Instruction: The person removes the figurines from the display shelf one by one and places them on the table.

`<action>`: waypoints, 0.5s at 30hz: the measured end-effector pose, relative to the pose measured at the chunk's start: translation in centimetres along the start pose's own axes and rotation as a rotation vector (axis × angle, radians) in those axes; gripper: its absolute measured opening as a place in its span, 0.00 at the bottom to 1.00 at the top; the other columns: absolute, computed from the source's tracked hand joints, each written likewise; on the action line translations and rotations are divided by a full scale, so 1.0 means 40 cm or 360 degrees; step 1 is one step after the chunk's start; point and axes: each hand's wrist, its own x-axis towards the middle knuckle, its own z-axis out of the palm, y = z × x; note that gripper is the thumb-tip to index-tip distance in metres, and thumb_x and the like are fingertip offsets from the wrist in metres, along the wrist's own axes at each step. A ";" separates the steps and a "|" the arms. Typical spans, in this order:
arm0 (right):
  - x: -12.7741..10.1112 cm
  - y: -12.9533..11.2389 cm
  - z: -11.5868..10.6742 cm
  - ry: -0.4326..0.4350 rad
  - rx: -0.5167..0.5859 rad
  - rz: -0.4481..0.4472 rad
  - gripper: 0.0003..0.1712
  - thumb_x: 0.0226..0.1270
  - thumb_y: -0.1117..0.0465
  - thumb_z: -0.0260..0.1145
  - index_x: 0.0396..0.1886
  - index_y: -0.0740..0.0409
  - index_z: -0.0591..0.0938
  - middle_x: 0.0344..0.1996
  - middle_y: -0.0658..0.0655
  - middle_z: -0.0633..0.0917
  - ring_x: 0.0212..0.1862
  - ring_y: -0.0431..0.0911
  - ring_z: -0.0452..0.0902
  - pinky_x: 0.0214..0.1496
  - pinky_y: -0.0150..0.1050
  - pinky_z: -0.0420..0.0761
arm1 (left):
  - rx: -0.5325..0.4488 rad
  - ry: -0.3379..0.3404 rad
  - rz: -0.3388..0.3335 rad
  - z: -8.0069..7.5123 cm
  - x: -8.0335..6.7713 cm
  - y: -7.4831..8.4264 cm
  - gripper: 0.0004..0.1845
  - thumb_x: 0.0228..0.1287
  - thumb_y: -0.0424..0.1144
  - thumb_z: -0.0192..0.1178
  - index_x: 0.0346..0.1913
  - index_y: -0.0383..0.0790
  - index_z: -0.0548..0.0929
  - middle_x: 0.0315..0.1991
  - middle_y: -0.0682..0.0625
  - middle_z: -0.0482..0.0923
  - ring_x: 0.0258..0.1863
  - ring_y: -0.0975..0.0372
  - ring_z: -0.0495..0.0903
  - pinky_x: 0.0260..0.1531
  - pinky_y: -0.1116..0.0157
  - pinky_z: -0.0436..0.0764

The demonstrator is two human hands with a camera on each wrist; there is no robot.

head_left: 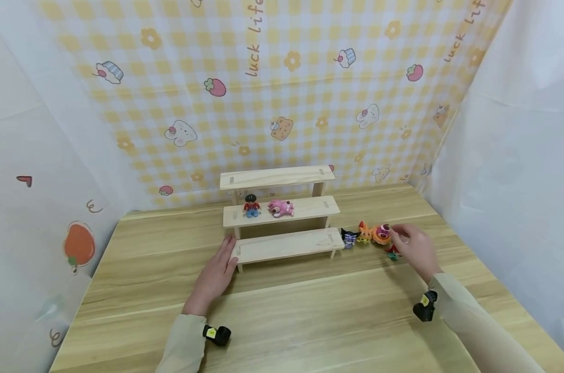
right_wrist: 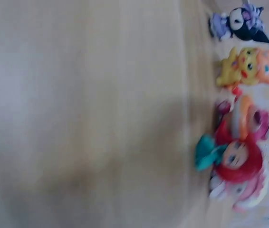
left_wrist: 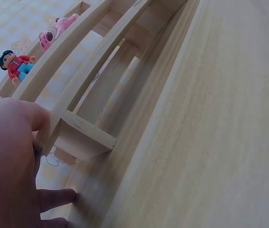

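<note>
At the left end of the wooden three-tier shelf [head_left: 286, 245], my left hand [head_left: 215, 276] grips the lowest board, thumb over its corner and other fingers along the side. On the middle board sit a black-haired toy figure [head_left: 251, 206] in red and blue and a pink bear figure [head_left: 282, 207] lying down. My right hand [head_left: 414, 247] is at the row of figures right of the shelf, fingertips beside the orange-ringed figure [head_left: 381, 234] and red-haired doll [right_wrist: 239, 159]. Whether it pinches one is unclear; the right wrist view does not show the hand.
Also in the row are a black-and-purple figure [head_left: 349, 238], a yellow-and-orange figure [right_wrist: 246, 66] and a pink-and-white figure [right_wrist: 248, 192] partly behind the doll. The wooden table [head_left: 309, 321] meets a checked cloth backdrop [head_left: 244, 114]. White sheets [head_left: 510, 129] hang at both sides.
</note>
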 end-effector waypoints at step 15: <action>0.117 -0.162 0.065 -0.0011 0.0198 -0.0192 0.15 0.68 0.54 0.63 0.44 0.60 0.84 0.42 0.62 0.86 0.46 0.56 0.81 0.50 0.55 0.79 | -0.0014 0.0014 -0.0002 -0.006 -0.009 0.006 0.31 0.77 0.43 0.41 0.76 0.42 0.47 0.77 0.45 0.42 0.73 0.46 0.51 0.69 0.44 0.57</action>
